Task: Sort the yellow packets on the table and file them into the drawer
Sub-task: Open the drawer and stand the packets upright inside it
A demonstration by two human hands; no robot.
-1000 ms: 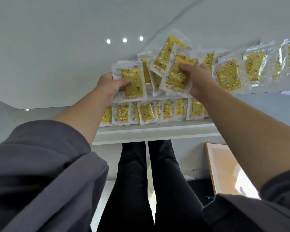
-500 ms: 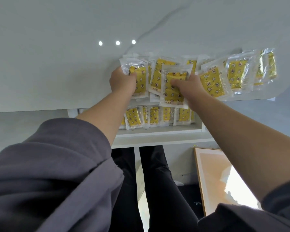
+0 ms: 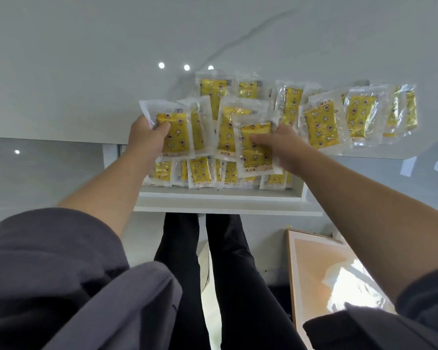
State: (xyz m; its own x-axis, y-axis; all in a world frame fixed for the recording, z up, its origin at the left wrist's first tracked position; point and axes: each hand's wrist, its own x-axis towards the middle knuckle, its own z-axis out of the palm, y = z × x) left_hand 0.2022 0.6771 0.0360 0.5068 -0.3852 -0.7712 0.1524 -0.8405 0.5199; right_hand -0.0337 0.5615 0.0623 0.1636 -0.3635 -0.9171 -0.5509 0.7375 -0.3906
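Back toward the counter edge, frame centre: left hand pinches one yellow packet, right hand grips a second packet, above the open drawer. They look light, floppy and slick; best held by the sealed margins.

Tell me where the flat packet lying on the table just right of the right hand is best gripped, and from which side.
Probably pinch the packet by its clear near border, coming from the front edge of the table. It lies flat, so its faces offer no hold; that border sits close to the edge, and the next packet crowds its right side.
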